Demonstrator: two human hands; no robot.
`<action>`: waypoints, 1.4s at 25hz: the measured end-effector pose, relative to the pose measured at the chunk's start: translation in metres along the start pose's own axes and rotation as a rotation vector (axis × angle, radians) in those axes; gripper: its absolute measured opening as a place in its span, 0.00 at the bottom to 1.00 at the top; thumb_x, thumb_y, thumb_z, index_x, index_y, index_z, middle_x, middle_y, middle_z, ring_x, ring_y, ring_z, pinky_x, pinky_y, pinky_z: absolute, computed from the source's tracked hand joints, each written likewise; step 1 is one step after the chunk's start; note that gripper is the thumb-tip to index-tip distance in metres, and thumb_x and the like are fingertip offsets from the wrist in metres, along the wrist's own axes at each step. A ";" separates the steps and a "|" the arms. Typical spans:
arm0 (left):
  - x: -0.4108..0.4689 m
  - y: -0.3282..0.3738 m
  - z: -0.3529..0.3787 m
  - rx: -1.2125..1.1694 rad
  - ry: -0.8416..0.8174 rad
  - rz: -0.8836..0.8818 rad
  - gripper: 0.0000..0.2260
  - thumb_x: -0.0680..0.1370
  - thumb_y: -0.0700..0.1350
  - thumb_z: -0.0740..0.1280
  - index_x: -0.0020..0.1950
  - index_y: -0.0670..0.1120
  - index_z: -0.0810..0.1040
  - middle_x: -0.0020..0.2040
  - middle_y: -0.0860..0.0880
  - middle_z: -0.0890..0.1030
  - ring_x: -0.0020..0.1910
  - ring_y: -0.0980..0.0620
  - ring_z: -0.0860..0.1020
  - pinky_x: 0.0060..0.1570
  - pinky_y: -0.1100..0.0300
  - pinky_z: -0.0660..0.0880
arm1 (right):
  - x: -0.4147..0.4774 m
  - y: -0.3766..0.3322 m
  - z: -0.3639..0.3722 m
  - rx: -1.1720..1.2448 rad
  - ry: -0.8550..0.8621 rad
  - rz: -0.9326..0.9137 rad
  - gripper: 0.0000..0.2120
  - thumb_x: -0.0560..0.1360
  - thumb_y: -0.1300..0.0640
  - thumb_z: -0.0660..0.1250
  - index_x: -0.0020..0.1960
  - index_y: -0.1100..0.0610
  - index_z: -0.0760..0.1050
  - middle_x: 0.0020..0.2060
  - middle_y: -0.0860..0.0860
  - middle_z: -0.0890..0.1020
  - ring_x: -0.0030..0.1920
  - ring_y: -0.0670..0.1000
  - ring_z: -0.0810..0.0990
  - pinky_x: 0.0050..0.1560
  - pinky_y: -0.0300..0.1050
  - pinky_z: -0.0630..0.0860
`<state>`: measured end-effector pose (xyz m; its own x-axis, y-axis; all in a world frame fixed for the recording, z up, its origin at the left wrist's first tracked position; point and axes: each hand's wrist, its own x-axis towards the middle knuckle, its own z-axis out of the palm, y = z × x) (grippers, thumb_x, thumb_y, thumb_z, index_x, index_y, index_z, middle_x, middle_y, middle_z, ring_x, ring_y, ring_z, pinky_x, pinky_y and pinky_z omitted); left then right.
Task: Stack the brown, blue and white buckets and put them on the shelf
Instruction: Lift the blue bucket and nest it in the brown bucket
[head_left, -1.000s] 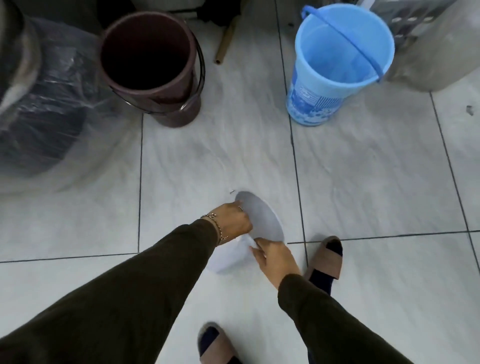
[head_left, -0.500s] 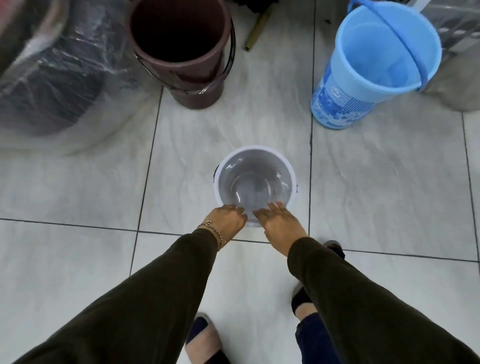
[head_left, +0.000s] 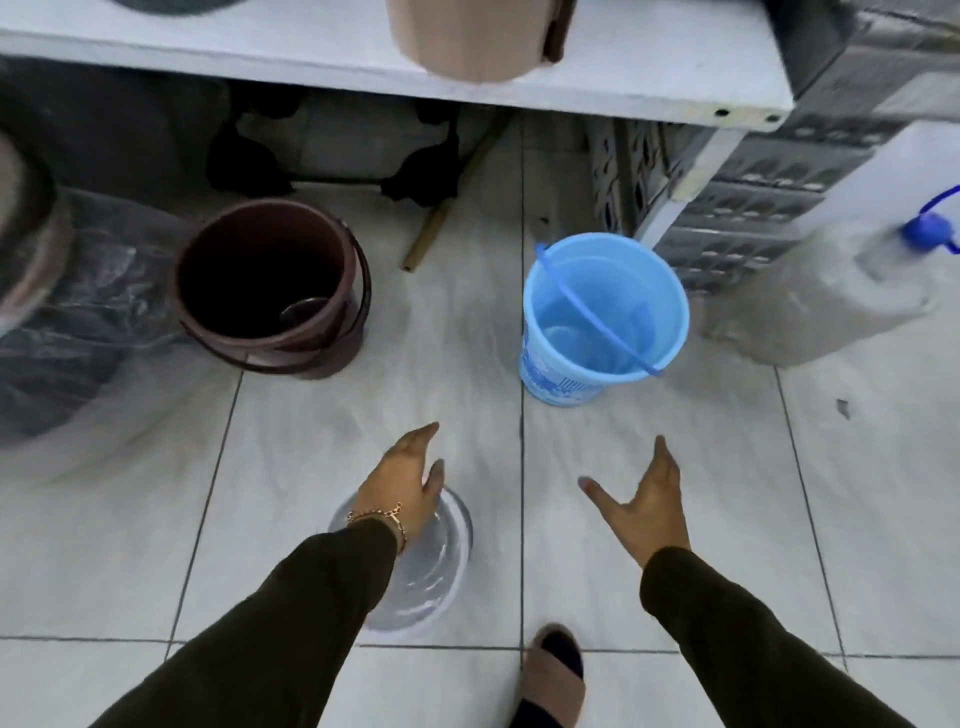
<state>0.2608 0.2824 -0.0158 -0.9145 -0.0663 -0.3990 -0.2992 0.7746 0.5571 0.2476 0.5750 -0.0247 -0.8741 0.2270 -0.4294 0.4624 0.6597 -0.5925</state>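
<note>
The white bucket (head_left: 434, 577) stands upright on the tiled floor, partly hidden under my left forearm. My left hand (head_left: 408, 480) hovers over its far rim with fingers apart and holds nothing. My right hand (head_left: 647, 504) is spread open above the floor to the bucket's right. Farther back, the brown bucket (head_left: 270, 283) stands at the left with its handle down. The blue bucket (head_left: 602, 317) stands at the right, its handle lying across its mouth. The white shelf (head_left: 649, 62) runs along the top of the view.
A tan bin (head_left: 467, 36) sits on the shelf. Under it lie a wooden stick (head_left: 441, 218) and dark objects. A plastic-wrapped bundle (head_left: 67, 312) is at the left. Grey crates (head_left: 769, 197) and a large water jug (head_left: 852, 291) stand at the right. My sandalled foot (head_left: 553, 675) is near the bottom.
Both hands have let go of the white bucket's rim and moved forward and apart. The view has tilted up, so the shelf now shows.
</note>
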 end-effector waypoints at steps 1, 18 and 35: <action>0.029 0.027 0.010 -0.136 0.015 -0.052 0.23 0.81 0.50 0.59 0.77 0.49 0.62 0.75 0.49 0.68 0.72 0.48 0.68 0.71 0.55 0.67 | 0.028 -0.007 -0.016 0.071 0.035 0.039 0.56 0.66 0.38 0.76 0.80 0.51 0.44 0.80 0.52 0.52 0.79 0.54 0.56 0.76 0.49 0.58; 0.129 0.138 0.007 -1.192 0.150 -0.658 0.23 0.74 0.32 0.66 0.59 0.53 0.62 0.53 0.44 0.77 0.52 0.36 0.82 0.31 0.52 0.83 | 0.132 -0.061 -0.062 0.409 -0.033 -0.073 0.31 0.74 0.47 0.72 0.72 0.39 0.63 0.53 0.46 0.83 0.49 0.46 0.85 0.52 0.47 0.81; -0.003 -0.049 -0.318 -1.381 0.330 -0.581 0.21 0.77 0.32 0.64 0.63 0.51 0.65 0.51 0.43 0.83 0.35 0.41 0.86 0.33 0.53 0.83 | -0.031 -0.391 0.044 0.735 -0.198 -0.214 0.06 0.68 0.54 0.76 0.43 0.55 0.87 0.39 0.55 0.88 0.39 0.51 0.86 0.36 0.47 0.84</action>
<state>0.1915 0.0446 0.1901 -0.5476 -0.4204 -0.7235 -0.4658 -0.5651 0.6809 0.0998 0.2785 0.1905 -0.9442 -0.0286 -0.3280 0.3276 0.0167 -0.9447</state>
